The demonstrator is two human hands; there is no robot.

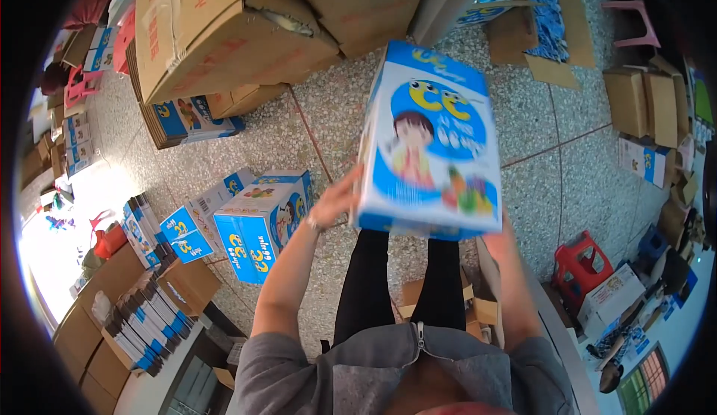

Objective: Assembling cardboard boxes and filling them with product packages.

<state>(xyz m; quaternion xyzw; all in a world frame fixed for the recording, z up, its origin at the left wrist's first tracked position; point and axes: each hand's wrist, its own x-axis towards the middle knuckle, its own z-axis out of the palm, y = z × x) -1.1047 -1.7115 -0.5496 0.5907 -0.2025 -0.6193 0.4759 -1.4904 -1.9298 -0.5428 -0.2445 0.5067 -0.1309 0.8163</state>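
Observation:
Held out in front of my body is a blue-and-white printed carton (426, 146) with cartoon and fruit pictures on its upper face. My left hand (340, 200) grips its left side near the lower corner. At the lower right corner my right hand (499, 239) holds it, most of those fingers hidden by the box. The carton is tilted and slightly blurred. On the floor left of my left forearm stands a matching blue-and-white carton (261, 221), with an open-flapped box (196, 224) beside it.
Big brown cartons (231, 41) are stacked at the far left, beside a grey post (455, 0). An open brown box (553, 23) with blue packets stands far right. A red stool (582, 265) is at right. Flattened cartons (149, 321) fill a box at lower left.

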